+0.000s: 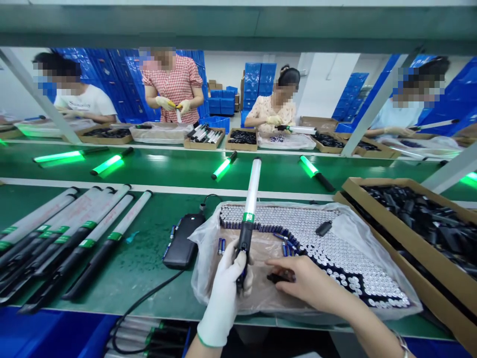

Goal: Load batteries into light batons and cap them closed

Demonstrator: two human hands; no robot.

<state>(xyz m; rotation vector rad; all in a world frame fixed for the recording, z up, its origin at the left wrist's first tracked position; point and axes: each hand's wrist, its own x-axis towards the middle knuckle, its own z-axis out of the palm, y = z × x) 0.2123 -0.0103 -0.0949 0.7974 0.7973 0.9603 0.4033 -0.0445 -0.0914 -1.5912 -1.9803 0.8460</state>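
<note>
My left hand (pixel 228 278), in a white glove, is closed around the black handle of a light baton (pixel 252 191). The baton points up and away, its clear tube unlit above a green band. To its right, my bare right hand (pixel 303 281) pinches a small black plastic piece (pixel 275 277), partly hidden by the fingers. Both hands are over a plastic-lined tray (pixel 208 293) packed with upright batteries (pixel 268 214). A few blue batteries (pixel 221 246) lie loose inside, and another black piece (pixel 323 228) rests on top of the upright ones.
Several unlit batons (pixel 122 219) lie at left, beside a black case (pixel 183 241) with a cable. A cardboard box (pixel 406 253) of black parts (pixel 421 214) stands at right. Lit green batons (pixel 223 166) lie on the belt (pixel 171 166) ahead. Several co-workers sit or stand across it.
</note>
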